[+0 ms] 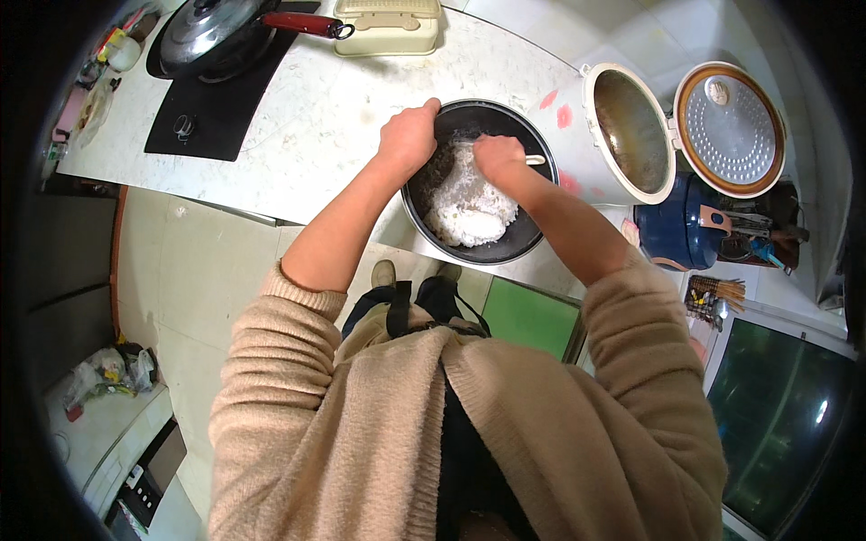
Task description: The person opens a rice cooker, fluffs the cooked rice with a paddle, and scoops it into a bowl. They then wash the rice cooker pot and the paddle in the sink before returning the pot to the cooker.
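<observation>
A dark-lined rice cooker inner pot stands near the counter's front edge, holding a mound of white cooked rice. My left hand grips the pot's rim at its upper left, thumb over the edge. Inside the pot, my right hand is closed around a white utensil handle, whose end pokes out to the right of the fist. The utensil's working end is down among the rice and hard to make out. Right of the pot is the white rice cooker body, with its hinged lid swung back.
On the far left, a lidded pan with a red handle sits on a black cooktop. A cream lidded box is at the back. A blue appliance and a basket of chopsticks stand to the right.
</observation>
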A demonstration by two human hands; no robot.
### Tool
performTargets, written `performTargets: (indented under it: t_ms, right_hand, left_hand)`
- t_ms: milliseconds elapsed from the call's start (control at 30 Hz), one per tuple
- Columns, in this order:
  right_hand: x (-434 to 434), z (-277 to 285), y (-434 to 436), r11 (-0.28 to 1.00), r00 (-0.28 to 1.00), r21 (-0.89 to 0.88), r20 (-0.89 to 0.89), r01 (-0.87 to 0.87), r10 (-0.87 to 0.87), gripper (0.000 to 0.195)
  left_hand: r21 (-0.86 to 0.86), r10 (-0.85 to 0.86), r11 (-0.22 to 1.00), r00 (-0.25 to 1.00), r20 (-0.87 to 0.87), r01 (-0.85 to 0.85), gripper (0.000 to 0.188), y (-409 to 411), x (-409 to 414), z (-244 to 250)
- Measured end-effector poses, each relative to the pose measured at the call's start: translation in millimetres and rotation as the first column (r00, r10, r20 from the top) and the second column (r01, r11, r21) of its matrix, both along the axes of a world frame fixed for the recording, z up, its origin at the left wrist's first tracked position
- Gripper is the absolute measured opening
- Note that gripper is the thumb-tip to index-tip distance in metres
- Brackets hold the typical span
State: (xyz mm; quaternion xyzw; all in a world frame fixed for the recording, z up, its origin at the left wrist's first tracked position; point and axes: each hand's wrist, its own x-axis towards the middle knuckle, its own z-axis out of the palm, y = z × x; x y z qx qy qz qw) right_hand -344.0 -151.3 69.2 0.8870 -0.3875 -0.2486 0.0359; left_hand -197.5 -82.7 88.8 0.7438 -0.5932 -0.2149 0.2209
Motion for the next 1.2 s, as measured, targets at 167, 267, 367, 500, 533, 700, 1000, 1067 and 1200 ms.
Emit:
performTargets:
  t_ms: [167,267,367,500,533,700,1000,1067,1200]
  right_hand:
    - [-13,-28,59,0.981,0.983,-0.069,-0.013,-0.183,0.183,0.016]
    - [-8,-6,84,0.942,0.946,0.214,-0.139,-0.258,0.291,0.019]
    - [6,3,41,0.988,0.985,0.05,0.101,-0.143,0.137,0.017]
    - [39,-23,15,0.998,0.997,-0.057,-0.063,0.037,-0.041,0.014]
    - [36,-19,30,0.991,0.983,-0.006,-0.132,-0.132,0.131,0.014]
    - [10,-17,95,0.909,0.91,0.061,-0.025,-0.412,0.414,0.019]
    - [3,-12,-8,0.993,0.983,-0.085,-0.172,-0.079,0.063,0.021]
    - [-9,-10,-5,0.997,0.955,0.028,-0.286,-0.068,0.073,0.021]
    - [-52,-21,11,0.974,0.961,0.228,-0.27,0.006,0.057,0.023]
  left_hand:
    - [0.022,-0.004,1.0,0.999,0.035,0.004,0.028,0,0,1]
    - [0.034,0.01,0.999,1.0,0.026,-0.011,0.028,2,2,3]
    - [0.026,0.01,1.0,1.0,0.018,-0.01,0.028,4,1,8]
    - [0.047,0.006,0.999,1.0,0.003,-0.007,0.028,-3,-3,2]
    - [0.038,0.015,0.999,1.0,0.002,-0.015,0.029,0,-1,0]
    - [0.012,0.024,1.0,1.0,0.016,-0.024,0.028,1,1,-1]
    - [0.026,0.031,0.999,1.0,-0.001,-0.031,0.028,4,-2,5]
    - [0.03,0.077,0.997,0.997,0.008,-0.077,0.028,4,-1,3]
    - [0.015,0.091,0.996,0.996,-0.015,-0.091,0.028,2,-5,0]
